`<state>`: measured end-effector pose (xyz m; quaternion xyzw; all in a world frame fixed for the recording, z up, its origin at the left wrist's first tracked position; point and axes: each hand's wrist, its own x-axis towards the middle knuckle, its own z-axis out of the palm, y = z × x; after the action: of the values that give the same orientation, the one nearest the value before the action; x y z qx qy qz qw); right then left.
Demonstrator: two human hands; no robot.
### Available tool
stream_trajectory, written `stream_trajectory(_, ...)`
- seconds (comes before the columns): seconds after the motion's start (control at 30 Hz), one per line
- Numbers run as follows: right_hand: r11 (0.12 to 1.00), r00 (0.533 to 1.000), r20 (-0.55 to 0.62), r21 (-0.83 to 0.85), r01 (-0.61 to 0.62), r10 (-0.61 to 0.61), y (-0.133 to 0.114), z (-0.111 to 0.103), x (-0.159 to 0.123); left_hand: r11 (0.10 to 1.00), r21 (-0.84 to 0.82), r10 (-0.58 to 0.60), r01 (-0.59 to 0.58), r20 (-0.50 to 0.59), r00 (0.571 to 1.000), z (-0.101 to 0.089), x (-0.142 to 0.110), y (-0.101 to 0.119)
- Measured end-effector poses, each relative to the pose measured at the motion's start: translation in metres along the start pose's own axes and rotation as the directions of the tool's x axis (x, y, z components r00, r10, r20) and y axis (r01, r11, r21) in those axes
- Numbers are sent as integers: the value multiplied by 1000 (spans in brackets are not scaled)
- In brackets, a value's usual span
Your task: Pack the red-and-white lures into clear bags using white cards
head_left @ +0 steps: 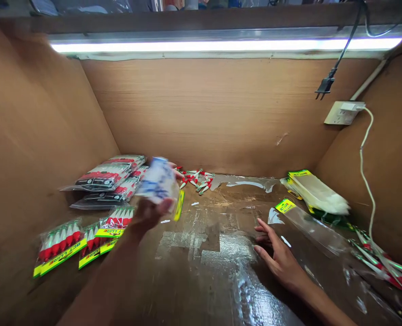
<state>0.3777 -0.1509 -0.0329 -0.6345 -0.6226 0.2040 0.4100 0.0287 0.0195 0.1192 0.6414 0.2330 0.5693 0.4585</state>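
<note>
My left hand [150, 213] is closed on a filled clear packet of lures [160, 183] with a yellow header strip, blurred by motion, held above the tabletop near the left piles. My right hand [275, 253] lies open, fingers spread flat on the taped brown tabletop [204, 253], holding nothing. Just right of it lies an empty clear bag [309, 224] with a yellow-green header. Loose red-and-white lures [196, 179] sit in a small heap at the back.
Filled packets [60, 246] lie in a row at the left, larger bundled stacks [107, 179] behind them. A stack of empty bags [314, 192] sits at the right, long lures [384, 265] near the right wall. A white cable [366, 176] hangs from a wall socket [343, 112].
</note>
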Motion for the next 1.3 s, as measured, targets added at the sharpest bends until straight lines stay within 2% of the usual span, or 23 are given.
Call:
stream_trajectory(0.07,1000,1000,16,-9,-8,8,1,1,-1,998,-37,-49,49,26,998,7,-7,-13)
stream_trajectory(0.13,1000,1000,25,5,-14,14,2,3,-1,975,-196,-98,103,32,995,14,-15,-23)
stream_trajectory(0.2,999,1000,24,36,-17,16,2,5,0,919,-371,-121,137,67,990,21,-23,-31)
stream_trajectory(0.27,998,1000,24,67,-2,0,-2,6,3,845,-498,-138,197,153,979,29,-29,-36)
stream_trajectory(0.33,994,998,47,100,35,-40,-12,6,9,753,-585,-172,302,267,948,37,-34,-42)
stream_trajectory(0.43,979,987,115,182,92,-115,-43,6,29,609,-647,-223,459,415,882,48,-44,-55)
stream_trajectory(0.6,921,968,136,360,149,-210,-102,26,87,429,-639,-273,639,583,766,57,-59,-81)
stream_trajectory(0.63,905,966,161,407,123,-203,-110,34,100,407,-628,-281,663,605,745,57,-61,-86)
stream_trajectory(0.7,866,937,305,500,-6,-170,-121,51,121,375,-601,-297,706,643,706,54,-64,-94)
stream_trajectory(0.77,816,895,421,564,-131,-147,-126,67,138,349,-596,-306,723,657,689,51,-66,-101)
stream_trajectory(0.8,784,894,426,598,-164,-138,-127,73,145,340,-603,-306,721,654,691,50,-66,-103)
stream_trajectory(0.83,747,911,393,642,-173,-126,-127,77,151,334,-614,-306,715,647,698,49,-66,-106)
stream_trajectory(0.93,598,984,176,792,-120,-35,-119,79,167,319,-634,-306,705,635,709,48,-65,-111)
stream_trajectory(1.0,589,996,32,805,-72,78,-106,69,177,309,-626,-313,716,644,698,47,-62,-114)
stream_trajectory(1.1,718,966,-146,694,-53,213,-77,41,185,310,-625,-333,716,634,698,45,-59,-116)
stream_trajectory(1.2,820,914,-305,570,-51,268,-50,13,178,326,-631,-348,704,612,710,44,-54,-116)
stream_trajectory(1.27,936,854,-483,351,-10,191,-41,6,164,329,-635,-351,699,605,715,44,-52,-116)
stream_trajectory(1.3,972,849,-516,233,12,113,-40,8,155,329,-641,-351,694,599,720,45,-51,-115)
